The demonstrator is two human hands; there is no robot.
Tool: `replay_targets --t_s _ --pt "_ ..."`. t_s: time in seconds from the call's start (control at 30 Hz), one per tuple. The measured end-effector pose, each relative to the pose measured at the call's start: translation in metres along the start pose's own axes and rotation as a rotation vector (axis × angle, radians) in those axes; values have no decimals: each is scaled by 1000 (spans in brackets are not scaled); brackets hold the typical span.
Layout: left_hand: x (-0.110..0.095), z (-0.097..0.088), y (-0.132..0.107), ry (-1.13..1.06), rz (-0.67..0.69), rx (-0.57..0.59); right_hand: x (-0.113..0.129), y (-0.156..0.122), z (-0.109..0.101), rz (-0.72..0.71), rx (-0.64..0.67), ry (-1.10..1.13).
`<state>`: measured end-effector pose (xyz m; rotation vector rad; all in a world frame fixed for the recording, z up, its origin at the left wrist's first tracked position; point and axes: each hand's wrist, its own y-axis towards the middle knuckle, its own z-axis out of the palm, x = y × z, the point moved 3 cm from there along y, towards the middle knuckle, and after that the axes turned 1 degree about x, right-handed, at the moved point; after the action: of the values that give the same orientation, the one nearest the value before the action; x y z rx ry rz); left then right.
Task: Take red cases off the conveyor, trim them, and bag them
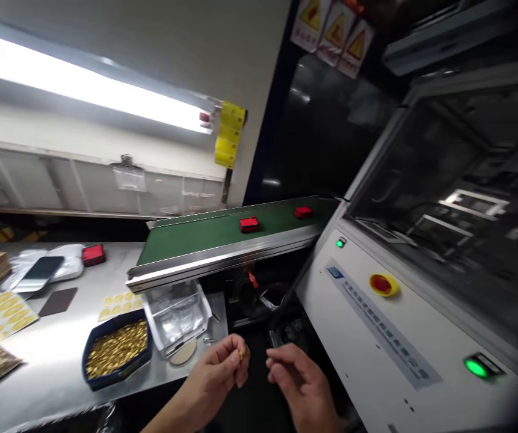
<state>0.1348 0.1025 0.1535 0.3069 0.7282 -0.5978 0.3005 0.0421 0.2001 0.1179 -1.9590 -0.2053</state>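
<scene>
Between the thumb and index finger of my left hand (222,373) is a small gold-coloured metal piece (240,355); its exact kind is too small to tell. Just to the right, my right hand (301,382) has its thumb and fingers curled together in a pinch, and whatever may be between the tips is too small to make out. A dark blue bin (88,361) full of small gold pieces (118,352) sits on the metal table, left of my left hand. Beside it stands a white bin (157,337) with clear plastic bags (180,319) inside.
A green conveyor belt (195,240) carries two red cases (249,225); another red case (93,254) lies on the metal table (67,322). A phone (40,273) and sticker sheets (3,316) are at left. On the right, a white machine (353,319) has a red stop button (381,285).
</scene>
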Motion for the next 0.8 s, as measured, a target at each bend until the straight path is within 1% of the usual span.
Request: replay_targets --t_s 0.03,0.07,0.1,0.17,0.27,0.33,0.4,0.47,0.53,0.6,0.67,0.73,0.8 --pt "9 16 5 -54 -26 4 9 4 -8 -108 42 4" --pt "18 30 9 -89 -51 -4 15 6 -17 -188 67 -6" --pt "27 43 14 -99 -72 -16 18 6 -27 -237 74 -16" --pt "43 65 22 -95 -92 -40 16 4 -48 -260 52 -19" --pt "67 93 33 -77 -95 -101 -2 -6 -80 -173 7 53" --pt "82 109 39 -65 -105 -156 -14 -13 -99 -90 4 146" --pt "96 125 44 -4 -102 -202 -24 -22 -117 -22 -6 260" --pt "107 141 49 83 -67 -241 -32 -31 -136 27 -59 368" --pt "119 155 53 152 -37 -273 -42 -42 -155 71 -141 432" --pt "130 166 57 190 -42 -282 -55 -53 -172 123 -218 465" --pt "141 175 61 233 -71 -262 -69 -64 -186 170 -283 484" --pt "149 181 66 288 -93 -235 -80 -74 -195 196 -335 504" --pt "155 183 72 383 -96 -224 -86 -82 -200 197 -365 531"
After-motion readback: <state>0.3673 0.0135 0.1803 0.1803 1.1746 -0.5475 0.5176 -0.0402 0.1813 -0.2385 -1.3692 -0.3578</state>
